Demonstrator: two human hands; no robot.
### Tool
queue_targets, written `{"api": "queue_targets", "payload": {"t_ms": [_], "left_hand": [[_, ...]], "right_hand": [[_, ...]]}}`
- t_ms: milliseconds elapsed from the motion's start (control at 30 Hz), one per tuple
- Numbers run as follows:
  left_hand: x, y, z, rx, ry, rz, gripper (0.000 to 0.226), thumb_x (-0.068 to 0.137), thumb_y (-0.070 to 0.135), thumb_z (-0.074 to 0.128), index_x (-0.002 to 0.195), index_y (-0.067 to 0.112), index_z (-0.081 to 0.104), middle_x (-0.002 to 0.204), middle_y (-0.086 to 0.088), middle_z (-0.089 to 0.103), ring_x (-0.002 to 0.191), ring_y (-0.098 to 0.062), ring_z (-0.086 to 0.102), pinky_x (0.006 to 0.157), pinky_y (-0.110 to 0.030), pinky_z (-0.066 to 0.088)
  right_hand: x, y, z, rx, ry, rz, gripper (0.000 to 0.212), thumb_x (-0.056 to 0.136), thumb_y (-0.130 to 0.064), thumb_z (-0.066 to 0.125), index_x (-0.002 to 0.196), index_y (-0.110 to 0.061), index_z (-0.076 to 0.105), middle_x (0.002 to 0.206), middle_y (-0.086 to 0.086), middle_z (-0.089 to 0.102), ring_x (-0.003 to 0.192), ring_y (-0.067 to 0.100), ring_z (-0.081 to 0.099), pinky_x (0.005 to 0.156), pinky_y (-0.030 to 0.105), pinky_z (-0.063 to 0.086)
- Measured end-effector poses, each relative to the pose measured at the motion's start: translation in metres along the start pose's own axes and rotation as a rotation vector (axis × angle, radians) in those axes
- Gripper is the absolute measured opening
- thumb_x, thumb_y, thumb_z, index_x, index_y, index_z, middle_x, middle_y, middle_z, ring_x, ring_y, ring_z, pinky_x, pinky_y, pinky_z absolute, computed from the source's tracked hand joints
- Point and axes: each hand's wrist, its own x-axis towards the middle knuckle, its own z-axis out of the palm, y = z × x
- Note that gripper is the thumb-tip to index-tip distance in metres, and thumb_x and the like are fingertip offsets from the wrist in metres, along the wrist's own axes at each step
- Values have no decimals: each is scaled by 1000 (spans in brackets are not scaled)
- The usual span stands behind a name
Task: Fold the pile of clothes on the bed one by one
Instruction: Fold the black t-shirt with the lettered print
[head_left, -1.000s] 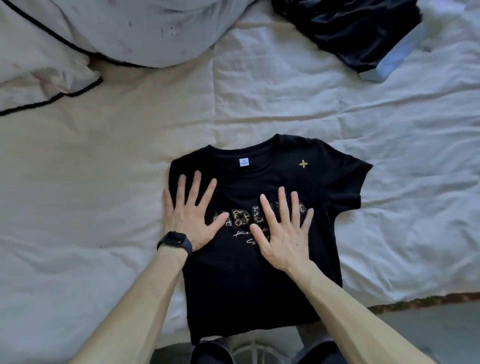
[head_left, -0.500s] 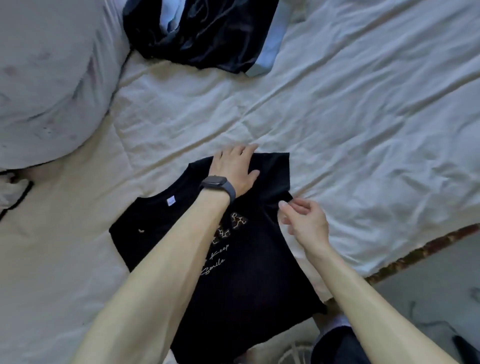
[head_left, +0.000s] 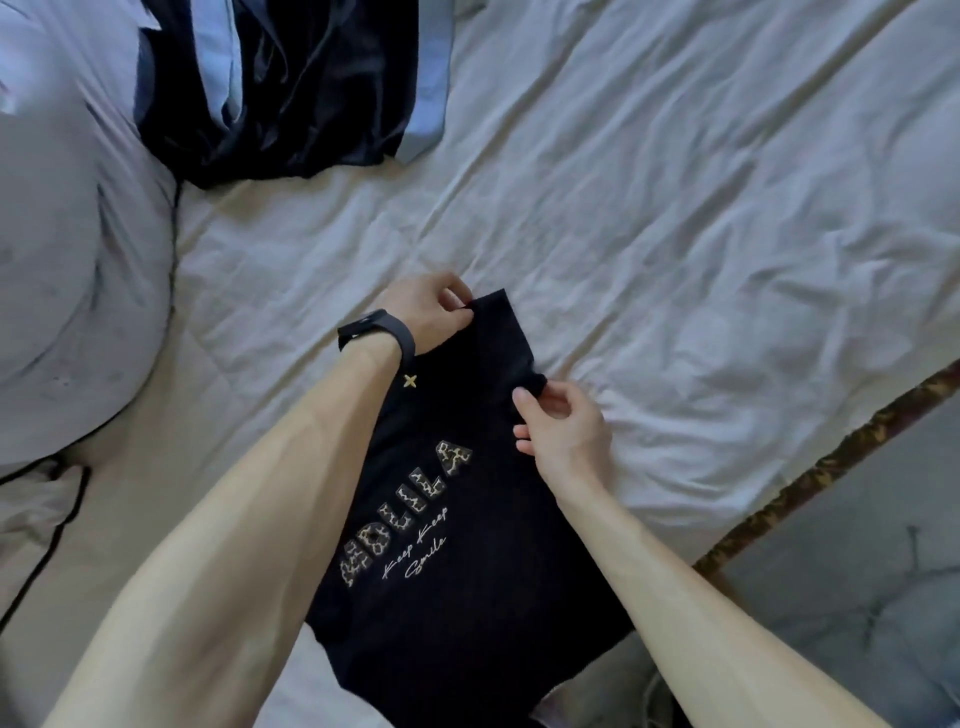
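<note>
A black T-shirt (head_left: 467, 561) with leopard-print letters and white script lies flat near the front edge of the bed (head_left: 675, 234). My left hand (head_left: 428, 312), with a black watch on its wrist, pinches the top corner of the shirt's right sleeve. My right hand (head_left: 563, 431) pinches the lower edge of the same sleeve, thumb and fingers curled on the cloth. My left forearm crosses over the shirt's left half and hides it.
A dark garment with light blue trim (head_left: 291, 88) lies heaped at the top left. A pale pillow (head_left: 72, 249) with black piping fills the left side. The bed's patterned edge (head_left: 821, 467) runs diagonally at right, with grey floor (head_left: 857, 571) beyond.
Both hands left the shirt's chest, where they lay flat, and moved to the right sleeve. They now pinch its two corners. The view swung left, so the shirt sits diagonally.
</note>
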Motion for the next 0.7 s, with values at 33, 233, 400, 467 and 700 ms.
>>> {"api": "queue_targets", "payload": {"t_ms": [33,233,400,467,700], "left_hand": [[0,4,1,-9,-26,-1,17,88,25,70,104,30,65,95,14,63,88,-10,62,65,-16,44],[-2,26,1,132,-25,22,28,92,12,57,115,23,69,99,2,59,92,-18,58,69,-24,42],[-35,5,-13,-35,151,179,17,89,15,66,91,32,68,106,7,54,101,-12,54,86,-17,37],[-66,-14,-15,-98,301,266,14,83,15,67,88,26,74,107,8,57,103,-12,57,90,-6,35],[-164,-131,24,317,192,237,46,77,-7,63,91,35,78,127,-1,60,107,-24,62,84,-43,55]], "right_hand": [[-2,0,0,6,-12,1,15,88,-30,78,95,-31,64,86,-9,73,68,12,74,66,34,64],[-1,8,1,-82,-24,25,19,87,-16,74,89,-31,65,73,-10,73,69,13,73,72,42,63],[-11,24,9,-233,126,-272,15,89,-19,74,87,-29,62,97,-1,65,79,-1,62,76,11,49],[-25,34,11,-307,191,-532,14,88,-6,72,93,-18,67,95,-1,58,78,-3,52,75,1,37],[-52,101,-4,-799,10,-773,39,89,-3,65,126,-13,69,118,3,63,108,21,57,92,39,51]]}}
